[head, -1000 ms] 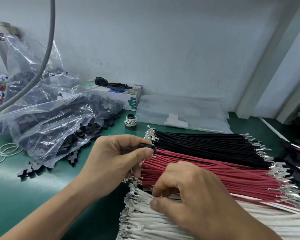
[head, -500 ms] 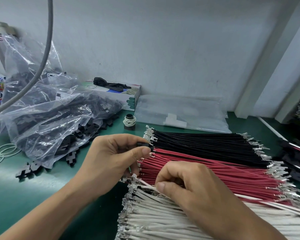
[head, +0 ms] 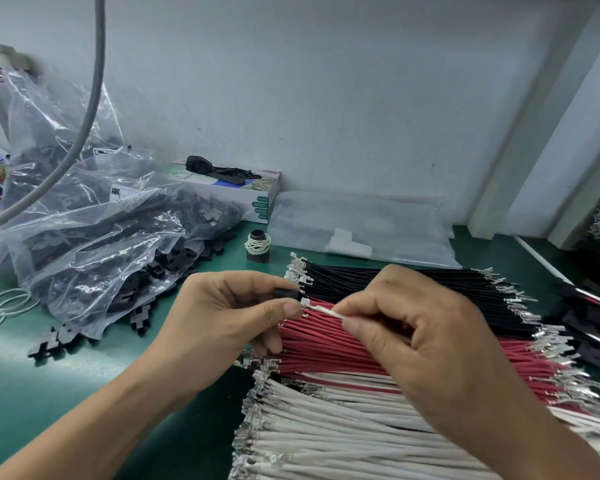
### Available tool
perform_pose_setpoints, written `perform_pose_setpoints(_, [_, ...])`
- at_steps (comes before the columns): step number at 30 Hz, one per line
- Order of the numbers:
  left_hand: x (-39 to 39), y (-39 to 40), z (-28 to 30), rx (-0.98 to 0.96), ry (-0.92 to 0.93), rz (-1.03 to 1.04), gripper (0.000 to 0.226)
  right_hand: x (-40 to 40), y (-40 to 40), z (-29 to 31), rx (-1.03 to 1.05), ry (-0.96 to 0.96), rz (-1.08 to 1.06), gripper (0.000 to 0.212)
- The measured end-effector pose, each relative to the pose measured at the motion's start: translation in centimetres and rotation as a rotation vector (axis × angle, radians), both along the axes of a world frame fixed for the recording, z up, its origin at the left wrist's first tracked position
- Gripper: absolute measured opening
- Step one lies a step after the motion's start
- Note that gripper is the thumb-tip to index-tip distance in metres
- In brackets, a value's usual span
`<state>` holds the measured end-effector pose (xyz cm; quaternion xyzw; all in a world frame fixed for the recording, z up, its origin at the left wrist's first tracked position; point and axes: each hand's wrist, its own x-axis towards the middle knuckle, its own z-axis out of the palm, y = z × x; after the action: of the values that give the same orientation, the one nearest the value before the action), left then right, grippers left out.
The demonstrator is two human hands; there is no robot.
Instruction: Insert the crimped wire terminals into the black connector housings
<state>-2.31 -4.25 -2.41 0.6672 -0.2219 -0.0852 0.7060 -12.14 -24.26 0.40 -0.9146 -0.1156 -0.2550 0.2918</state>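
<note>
Left hand (head: pixel 229 320) pinches one black connector housing (head: pixel 286 294); right hand (head: pixel 420 327) pinches one white wire (head: pixel 321 310) above three wire piles.

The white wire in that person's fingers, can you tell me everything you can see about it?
The white wire is thin, with pale insulation and a small shiny metal terminal at its left tip. The right hand pinches it between thumb and finger, lifted above the red wires. It lies almost level, its terminal pointing at the small black connector housing gripped by the left hand. The tip looks right at the housing; whether it has entered cannot be told.
</note>
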Motion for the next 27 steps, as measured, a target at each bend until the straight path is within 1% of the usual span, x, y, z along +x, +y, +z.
perform_pose_setpoints(4, [-0.1,0.0,0.2,-0.038,0.031,-0.044,0.025,0.1,0.1,-0.4,-0.062,-0.119,-0.102,0.013])
perform_pose_setpoints(12, [-0.3,0.0,0.4,-0.032,0.039,-0.088,0.027,0.4,0.2,-0.9,-0.109,-0.169,-0.105,0.014])
perform_pose_setpoints(16, [-0.3,0.1,0.4,-0.022,0.042,-0.087,0.027,0.4,0.6,-1.1,-0.196,-0.172,-0.127,0.016])
perform_pose_setpoints(18, [-0.3,0.2,0.4,-0.014,0.039,-0.090,0.026,0.4,0.7,-1.3,-0.162,-0.161,-0.116,0.016])
perform_pose_setpoints(20, [-0.3,0.3,0.4,-0.002,0.035,-0.112,0.025,0.6,0.8,-1.5,-0.053,-0.113,-0.097,0.017])
perform_pose_setpoints(22, [-0.5,0.3,0.3,0.020,0.024,-0.141,0.026,0.8,1.1,-1.7,0.004,-0.079,-0.082,0.018])
perform_pose_setpoints(27, [-0.6,0.1,0.1,0.036,0.014,-0.155,0.026,0.8,1.7,-2.2,-0.081,-0.150,-0.086,0.017])
